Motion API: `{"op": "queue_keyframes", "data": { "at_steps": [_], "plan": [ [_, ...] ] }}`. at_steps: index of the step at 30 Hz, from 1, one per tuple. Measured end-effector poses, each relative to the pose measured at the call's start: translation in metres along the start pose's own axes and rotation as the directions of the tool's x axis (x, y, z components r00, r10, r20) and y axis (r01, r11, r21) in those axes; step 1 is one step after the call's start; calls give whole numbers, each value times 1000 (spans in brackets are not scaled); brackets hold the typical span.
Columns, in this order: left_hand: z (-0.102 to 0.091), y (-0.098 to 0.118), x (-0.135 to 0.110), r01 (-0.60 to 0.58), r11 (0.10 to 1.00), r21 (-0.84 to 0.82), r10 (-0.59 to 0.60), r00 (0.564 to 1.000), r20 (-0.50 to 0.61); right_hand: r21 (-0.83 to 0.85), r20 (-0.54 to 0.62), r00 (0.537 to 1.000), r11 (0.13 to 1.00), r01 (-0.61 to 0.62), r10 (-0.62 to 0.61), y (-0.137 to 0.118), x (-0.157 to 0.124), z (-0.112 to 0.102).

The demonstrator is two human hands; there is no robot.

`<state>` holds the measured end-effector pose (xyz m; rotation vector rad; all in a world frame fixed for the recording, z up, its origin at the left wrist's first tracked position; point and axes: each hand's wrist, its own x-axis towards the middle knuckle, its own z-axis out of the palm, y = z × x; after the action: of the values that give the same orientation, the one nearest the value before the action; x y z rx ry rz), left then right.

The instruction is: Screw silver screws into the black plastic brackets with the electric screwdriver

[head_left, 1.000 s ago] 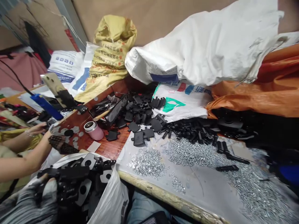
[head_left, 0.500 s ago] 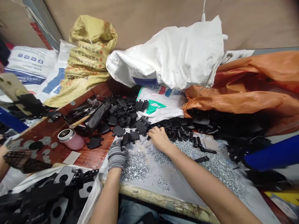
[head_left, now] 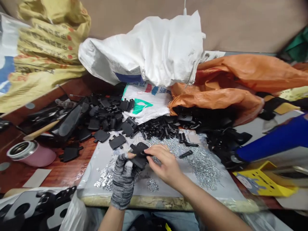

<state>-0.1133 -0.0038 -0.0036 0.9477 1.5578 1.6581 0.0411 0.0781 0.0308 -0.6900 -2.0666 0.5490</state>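
My left hand [head_left: 123,181], in a grey knit glove, holds a flat black plastic part [head_left: 139,155] above the sheet-covered table. My right hand [head_left: 163,163] is bare, and its thumb and fingers pinch the same part from the right. Anything small between those fingers is hidden. Below my hands lie loose silver nuts [head_left: 106,175], with a spread of silver screws [head_left: 202,166] to the right. Just beyond my hands are a heap of black bolts [head_left: 156,126] and a pile of black plastic parts [head_left: 103,115].
A pink cup [head_left: 31,154] stands open on the wooden table [head_left: 55,166] at left. A plastic bag of black parts [head_left: 24,208] sits at lower left. White [head_left: 144,51], yellow [head_left: 45,45] and orange [head_left: 228,83] sacks crowd the back. A blue object [head_left: 271,138] juts in from the right.
My hands have drawn back from the black pile toward me, and a black part is now held between them. The view has swung right, shifting everything in it to the left.
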Motion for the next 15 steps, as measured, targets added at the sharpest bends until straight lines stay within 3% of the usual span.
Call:
{"op": "queue_keyframes", "data": {
  "at_steps": [4,9,12,15],
  "plan": [
    [20,16,-15,68,994,-82,-61,994,85,-125,-91,992,990,72,-84,-9,-22,-14],
    [30,16,-16,14,1000,-9,-14,1000,-10,-124,-109,993,990,-69,56,-11,-35,-18],
    [28,16,-9,31,998,-52,-26,996,90,-160,-98,993,984,-81,65,-15,-40,-18],
    [28,18,-7,-5,1000,6,4,984,178,-186,-97,993,979,-79,62,-17,-44,-16]
  ]
}}
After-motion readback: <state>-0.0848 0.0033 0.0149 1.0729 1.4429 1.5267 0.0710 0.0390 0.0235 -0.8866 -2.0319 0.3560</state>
